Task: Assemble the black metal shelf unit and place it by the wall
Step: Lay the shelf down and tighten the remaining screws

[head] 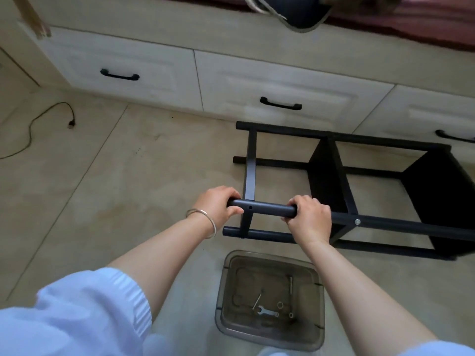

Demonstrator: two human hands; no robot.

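Note:
The black metal shelf unit (341, 181) lies on its side on the tiled floor, its legs pointing left and two black shelf panels to the right. My left hand (218, 205) grips the end of the near upper leg tube (267, 208). My right hand (309, 218) grips the same tube a little further right. A small hole shows in the tube between my hands, and a silver bolt head (357, 222) sits in the frame just right of my right hand.
A smoky clear plastic tray (231, 327) lies on the floor below my hands, holding a small wrench (267, 311), long bolts and washers. White drawers with black handles (280, 104) run behind the shelf. A black cable (51, 111) lies at the left.

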